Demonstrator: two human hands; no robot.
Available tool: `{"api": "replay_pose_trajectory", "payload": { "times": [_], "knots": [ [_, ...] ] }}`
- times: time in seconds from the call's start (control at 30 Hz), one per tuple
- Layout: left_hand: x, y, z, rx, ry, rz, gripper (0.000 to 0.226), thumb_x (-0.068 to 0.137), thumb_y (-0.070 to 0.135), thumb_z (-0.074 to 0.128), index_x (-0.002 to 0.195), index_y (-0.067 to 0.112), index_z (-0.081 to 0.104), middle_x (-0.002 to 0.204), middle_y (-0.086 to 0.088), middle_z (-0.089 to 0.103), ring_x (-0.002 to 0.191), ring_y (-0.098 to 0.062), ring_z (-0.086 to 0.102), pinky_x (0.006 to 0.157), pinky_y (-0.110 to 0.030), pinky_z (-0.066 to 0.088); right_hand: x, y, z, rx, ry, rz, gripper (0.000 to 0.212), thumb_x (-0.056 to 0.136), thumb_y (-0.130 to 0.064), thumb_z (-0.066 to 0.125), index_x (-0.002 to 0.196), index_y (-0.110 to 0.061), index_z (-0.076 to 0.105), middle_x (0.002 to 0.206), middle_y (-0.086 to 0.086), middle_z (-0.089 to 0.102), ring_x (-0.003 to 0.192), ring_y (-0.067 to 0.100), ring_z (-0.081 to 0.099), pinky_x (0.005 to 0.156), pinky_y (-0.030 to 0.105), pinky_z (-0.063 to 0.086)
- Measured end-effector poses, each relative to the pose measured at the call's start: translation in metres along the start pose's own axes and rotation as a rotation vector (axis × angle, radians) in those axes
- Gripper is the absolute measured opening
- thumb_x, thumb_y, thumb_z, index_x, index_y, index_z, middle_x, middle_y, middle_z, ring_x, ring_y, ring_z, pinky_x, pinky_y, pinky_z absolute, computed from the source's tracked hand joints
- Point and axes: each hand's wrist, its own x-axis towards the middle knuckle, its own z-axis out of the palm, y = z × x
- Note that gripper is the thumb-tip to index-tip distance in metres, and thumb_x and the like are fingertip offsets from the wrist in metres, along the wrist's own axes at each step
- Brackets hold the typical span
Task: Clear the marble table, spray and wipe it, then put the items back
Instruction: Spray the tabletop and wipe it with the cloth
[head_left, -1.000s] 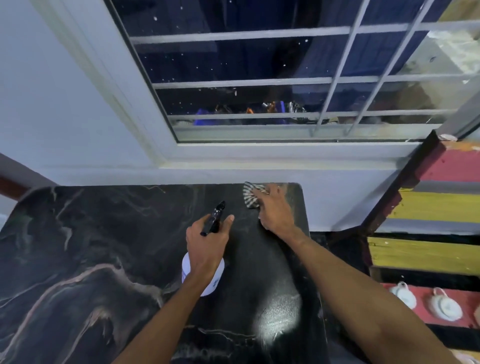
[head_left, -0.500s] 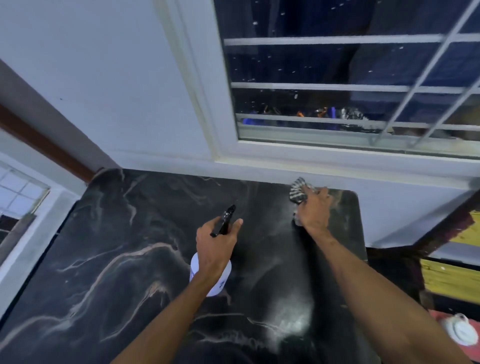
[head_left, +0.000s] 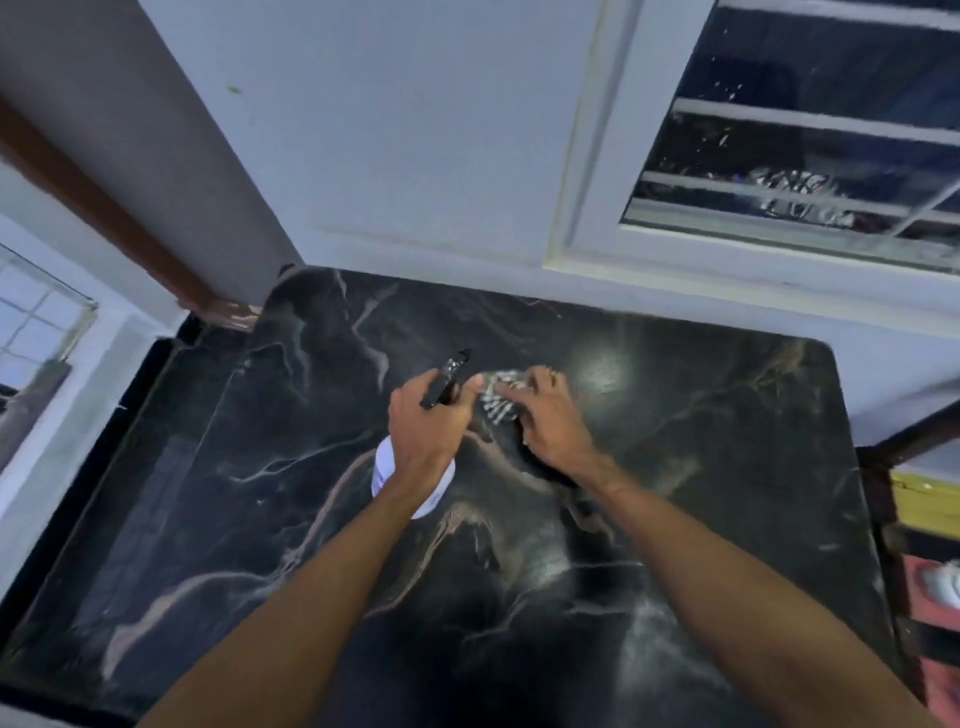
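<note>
Wipe in hand: cloth (head_left: 500, 401) under right hand (head_left: 550, 422), bottle (head_left: 385, 468) in left hand (head_left: 423, 431), over table (head_left: 701, 441).

Right fingers (head_left: 540, 375) lie over the bunched cloth, only lightly bent, pressing it to the marble; part of it pokes out just left of the fingertips, near the left thumb. Cloth looks soft and limp and should slide easily on slick stone: best driven by a flat palm on top. Left fingers are wrapped round the bottle neck, nozzle jutting past the knuckles, white body below the palm. Probably light, rigid plastic.
</note>
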Motion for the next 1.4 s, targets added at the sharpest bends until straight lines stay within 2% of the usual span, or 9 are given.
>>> {"api": "replay_pose_trajectory", "payload": {
  "times": [0.13, 0.23, 0.43, 0.57, 0.73, 0.93, 1.13, 1.33, 1.4],
  "knots": [
    [-0.015, -0.005, -0.020, -0.009, -0.017, -0.071, 0.054, 0.085, 0.035, 0.083, 0.052, 0.022, 0.043, 0.043, 0.009, 0.046, 0.047, -0.011, 0.043, 0.058, -0.032, 0.041, -0.049, -0.017, 0.002, 0.045, -0.143, -0.164, 0.059, 0.085, -0.001, 0.056, 0.132, -0.037, 0.062, 0.123, -0.005, 0.042, 0.106, 0.015, 0.038, 0.086, 0.030, 0.044],
    [-0.038, -0.007, -0.022, 0.009, -0.038, -0.080, 0.053, 0.087, 0.033, 0.082, 0.051, 0.024, 0.044, 0.043, 0.011, 0.051, 0.047, -0.007, 0.049, 0.058, -0.027, 0.037, -0.066, 0.004, -0.015, -0.008, -0.155, -0.136, 0.060, 0.084, -0.002, 0.057, 0.130, -0.040, 0.063, 0.128, -0.006, 0.043, 0.111, 0.013, 0.039, 0.090, 0.028, 0.043],
    [-0.080, -0.016, -0.013, 0.027, -0.059, -0.069, 0.030, 0.086, 0.042, 0.081, 0.068, 0.021, 0.067, 0.064, 0.000, 0.064, 0.068, -0.022, 0.064, 0.067, -0.033, 0.053, -0.095, 0.093, -0.054, -0.062, 0.183, 0.458, 0.061, 0.078, 0.002, 0.052, 0.126, -0.032, 0.067, 0.116, 0.011, 0.048, 0.103, 0.041, 0.048, 0.093, 0.040, 0.038],
    [-0.121, -0.009, -0.006, 0.026, -0.047, -0.032, 0.041, 0.088, 0.037, 0.080, 0.066, 0.008, 0.061, 0.059, -0.010, 0.060, 0.056, -0.026, 0.054, 0.064, -0.039, 0.051, -0.145, 0.023, -0.023, -0.011, 0.090, 0.202, 0.065, 0.072, -0.006, 0.051, 0.131, -0.030, 0.063, 0.119, 0.010, 0.049, 0.107, 0.032, 0.043, 0.093, 0.037, 0.041],
    [-0.172, -0.005, -0.005, 0.031, -0.008, -0.054, 0.054, 0.088, 0.030, 0.082, 0.056, 0.011, 0.043, 0.047, 0.002, 0.041, 0.048, -0.016, 0.037, 0.056, -0.035, 0.040, -0.217, -0.027, 0.000, 0.086, -0.190, -0.222, 0.072, 0.070, 0.005, 0.056, 0.129, -0.033, 0.065, 0.119, 0.002, 0.048, 0.109, 0.020, 0.042, 0.085, 0.035, 0.045],
    [-0.223, -0.021, -0.026, -0.026, 0.060, -0.153, 0.047, 0.087, 0.030, 0.081, 0.061, 0.004, 0.051, 0.052, -0.004, 0.048, 0.051, -0.014, 0.042, 0.057, -0.033, 0.042, -0.211, 0.016, -0.022, 0.076, 0.052, 0.284, 0.063, 0.081, 0.006, 0.053, 0.132, -0.030, 0.063, 0.118, 0.004, 0.042, 0.112, 0.028, 0.038, 0.095, 0.047, 0.050],
    [-0.239, -0.038, -0.058, 0.022, 0.095, -0.161, 0.051, 0.087, 0.033, 0.081, 0.054, 0.017, 0.045, 0.047, 0.008, 0.043, 0.049, -0.013, 0.039, 0.056, -0.031, 0.040, -0.243, -0.054, 0.024, 0.015, -0.085, -0.031, 0.065, 0.081, 0.003, 0.057, 0.134, -0.033, 0.060, 0.115, -0.002, 0.040, 0.106, 0.020, 0.039, 0.086, 0.037, 0.054],
    [-0.244, -0.063, -0.108, 0.017, 0.118, -0.140, 0.051, 0.088, 0.030, 0.081, 0.054, 0.019, 0.045, 0.047, 0.009, 0.043, 0.048, -0.011, 0.039, 0.057, -0.030, 0.038, -0.234, -0.086, 0.028, -0.004, 0.139, 0.383, 0.061, 0.079, 0.006, 0.054, 0.131, -0.025, 0.060, 0.132, 0.013, 0.041, 0.119, 0.037, 0.039, 0.094, 0.050, 0.051],
    [-0.245, -0.071, -0.127, -0.006, 0.124, -0.159, 0.051, 0.088, 0.029, 0.082, 0.053, 0.022, 0.046, 0.046, 0.010, 0.044, 0.048, -0.010, 0.040, 0.057, -0.030, 0.039, -0.242, -0.137, 0.050, -0.026, 0.078, 0.239, 0.066, 0.080, 0.005, 0.053, 0.138, -0.029, 0.053, 0.133, 0.011, 0.041, 0.118, 0.034, 0.039, 0.093, 0.046, 0.052]
  ]
}}
